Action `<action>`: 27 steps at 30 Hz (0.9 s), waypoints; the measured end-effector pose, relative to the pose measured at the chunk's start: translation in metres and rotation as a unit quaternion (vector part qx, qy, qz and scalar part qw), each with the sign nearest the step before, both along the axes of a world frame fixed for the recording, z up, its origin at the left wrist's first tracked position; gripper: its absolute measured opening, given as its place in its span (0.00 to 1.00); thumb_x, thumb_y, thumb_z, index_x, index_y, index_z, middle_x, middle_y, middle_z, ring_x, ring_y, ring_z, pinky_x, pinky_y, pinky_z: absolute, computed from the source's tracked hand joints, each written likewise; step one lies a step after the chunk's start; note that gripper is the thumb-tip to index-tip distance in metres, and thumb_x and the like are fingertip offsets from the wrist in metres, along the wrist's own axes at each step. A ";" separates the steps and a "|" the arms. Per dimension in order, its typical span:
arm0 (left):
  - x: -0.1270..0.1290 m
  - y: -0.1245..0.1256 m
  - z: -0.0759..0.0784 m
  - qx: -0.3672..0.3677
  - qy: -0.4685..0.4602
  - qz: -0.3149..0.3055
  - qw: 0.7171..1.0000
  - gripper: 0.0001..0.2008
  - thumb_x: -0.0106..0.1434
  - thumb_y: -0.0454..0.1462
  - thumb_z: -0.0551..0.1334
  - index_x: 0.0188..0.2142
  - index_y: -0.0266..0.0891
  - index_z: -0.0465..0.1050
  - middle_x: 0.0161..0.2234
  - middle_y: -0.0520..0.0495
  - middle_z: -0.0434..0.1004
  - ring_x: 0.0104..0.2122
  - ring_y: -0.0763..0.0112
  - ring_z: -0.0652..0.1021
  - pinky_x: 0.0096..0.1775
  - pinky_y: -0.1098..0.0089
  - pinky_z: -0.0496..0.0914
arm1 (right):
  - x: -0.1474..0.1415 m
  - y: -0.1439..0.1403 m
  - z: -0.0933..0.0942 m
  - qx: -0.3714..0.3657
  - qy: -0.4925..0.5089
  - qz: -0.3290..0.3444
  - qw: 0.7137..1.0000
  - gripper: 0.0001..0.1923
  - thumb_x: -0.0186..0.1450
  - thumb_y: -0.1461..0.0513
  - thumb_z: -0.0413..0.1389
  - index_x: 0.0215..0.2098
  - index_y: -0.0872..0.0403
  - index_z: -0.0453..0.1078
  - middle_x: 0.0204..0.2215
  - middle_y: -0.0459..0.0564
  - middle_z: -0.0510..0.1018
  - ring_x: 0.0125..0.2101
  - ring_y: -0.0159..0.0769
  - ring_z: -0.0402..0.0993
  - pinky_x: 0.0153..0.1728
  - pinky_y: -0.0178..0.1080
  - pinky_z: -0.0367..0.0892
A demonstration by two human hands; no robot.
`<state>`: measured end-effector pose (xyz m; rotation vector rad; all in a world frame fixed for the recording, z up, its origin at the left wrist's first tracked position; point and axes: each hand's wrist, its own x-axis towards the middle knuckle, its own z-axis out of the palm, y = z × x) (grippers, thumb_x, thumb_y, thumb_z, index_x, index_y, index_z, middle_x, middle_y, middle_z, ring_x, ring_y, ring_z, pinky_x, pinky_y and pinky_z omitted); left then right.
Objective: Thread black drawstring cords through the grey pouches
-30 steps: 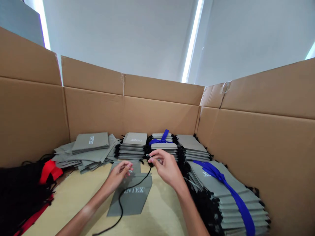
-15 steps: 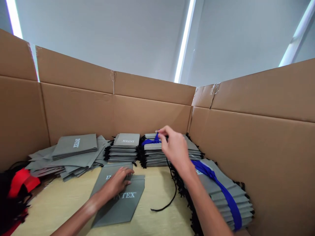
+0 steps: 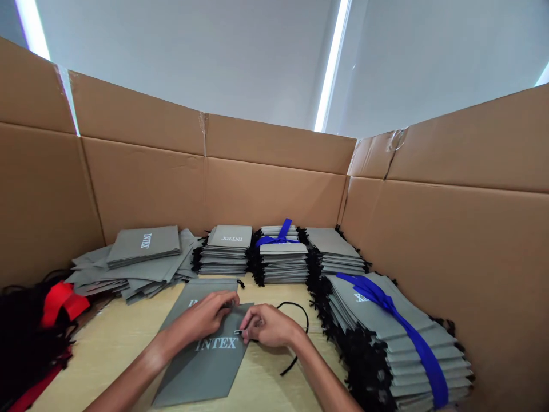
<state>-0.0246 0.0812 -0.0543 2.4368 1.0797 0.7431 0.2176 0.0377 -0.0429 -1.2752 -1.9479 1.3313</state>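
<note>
A grey INTEX pouch (image 3: pixel 201 366) lies flat on the tan table, on top of a second grey pouch (image 3: pixel 195 294). My left hand (image 3: pixel 206 317) presses on the top pouch near its upper edge. My right hand (image 3: pixel 266 327) pinches a small metal threading tool (image 3: pixel 238 332) at that edge. A black cord (image 3: pixel 295 332) loops from the right hand across the table to the right.
Cardboard walls (image 3: pixel 266 194) enclose the table. Stacks of grey pouches (image 3: pixel 225 252) line the back, two tied with blue ribbon (image 3: pixel 278 236). A bigger ribboned stack (image 3: pixel 398 349) fills the right side. Loose pouches (image 3: pixel 137 257) and black cords with red ties (image 3: pixel 60 300) sit at left.
My right hand came down from above the back stacks to the top edge of the pouch, bringing the black cord with it. My left hand stayed on the pouch.
</note>
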 end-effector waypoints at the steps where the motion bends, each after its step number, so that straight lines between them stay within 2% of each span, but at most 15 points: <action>1: 0.003 -0.004 0.003 0.019 0.016 -0.007 1.000 0.12 0.68 0.34 0.58 0.45 0.46 0.79 0.46 0.43 0.83 0.49 0.54 0.79 0.51 0.61 0.72 | 0.000 -0.001 -0.003 0.005 0.009 -0.003 1.000 0.10 0.63 0.72 0.61 0.38 0.52 0.76 0.24 0.41 0.81 0.33 0.35 0.81 0.37 0.33 0.69; 6: 0.027 -0.016 0.015 0.155 0.090 -0.013 0.984 0.03 0.69 0.37 0.64 0.38 0.43 0.78 0.47 0.41 0.76 0.49 0.52 0.73 0.48 0.60 0.69 | -0.001 -0.009 -0.003 0.018 0.035 -0.005 0.999 0.10 0.64 0.73 0.60 0.37 0.51 0.74 0.27 0.41 0.82 0.36 0.35 0.83 0.40 0.34 0.70; 10: 0.042 -0.013 0.010 0.183 0.128 0.021 0.974 0.08 0.68 0.33 0.65 0.31 0.41 0.77 0.45 0.38 0.76 0.49 0.48 0.72 0.49 0.56 0.68 | 0.001 -0.010 0.002 0.039 0.013 0.013 0.999 0.08 0.66 0.71 0.62 0.37 0.51 0.74 0.27 0.42 0.82 0.36 0.35 0.82 0.41 0.35 0.71; 13: 0.047 -0.011 0.005 0.140 0.084 0.032 0.986 0.08 0.66 0.31 0.64 0.30 0.41 0.77 0.41 0.39 0.78 0.46 0.51 0.75 0.47 0.58 0.69 | 0.002 -0.010 0.002 0.043 0.016 0.022 0.999 0.08 0.66 0.71 0.63 0.37 0.51 0.74 0.27 0.41 0.81 0.35 0.35 0.82 0.40 0.34 0.70; 16: 0.050 -0.013 0.005 0.045 -0.004 0.011 0.999 0.07 0.63 0.30 0.64 0.34 0.42 0.78 0.36 0.44 0.81 0.40 0.56 0.79 0.43 0.64 0.71 | 0.001 -0.009 -0.002 0.037 0.031 0.024 0.999 0.09 0.66 0.71 0.62 0.36 0.51 0.74 0.26 0.41 0.81 0.35 0.34 0.82 0.39 0.34 0.70; 19: 0.051 -0.016 0.008 -0.033 -0.090 0.009 0.995 0.06 0.62 0.33 0.65 0.39 0.44 0.79 0.33 0.48 0.84 0.32 0.61 0.81 0.37 0.67 0.71 | 0.000 -0.009 -0.005 0.044 0.034 0.028 0.998 0.09 0.65 0.72 0.62 0.36 0.51 0.75 0.27 0.41 0.81 0.36 0.34 0.82 0.39 0.33 0.71; 24: 0.045 -0.018 0.019 -0.044 -0.141 0.013 0.989 0.09 0.62 0.38 0.65 0.42 0.44 0.79 0.33 0.49 0.87 0.33 0.61 0.85 0.38 0.67 0.74 | 0.007 -0.009 0.001 0.055 0.035 0.040 0.997 0.06 0.65 0.69 0.64 0.38 0.53 0.79 0.30 0.44 0.83 0.37 0.35 0.81 0.38 0.33 0.70; 27: 0.036 -0.018 0.025 -0.035 -0.136 0.015 0.990 0.09 0.65 0.41 0.65 0.43 0.44 0.81 0.33 0.49 0.88 0.33 0.61 0.86 0.38 0.67 0.74 | 0.018 -0.009 0.013 0.104 0.051 0.005 0.993 0.06 0.67 0.68 0.63 0.41 0.53 0.81 0.33 0.46 0.85 0.34 0.34 0.78 0.36 0.33 0.68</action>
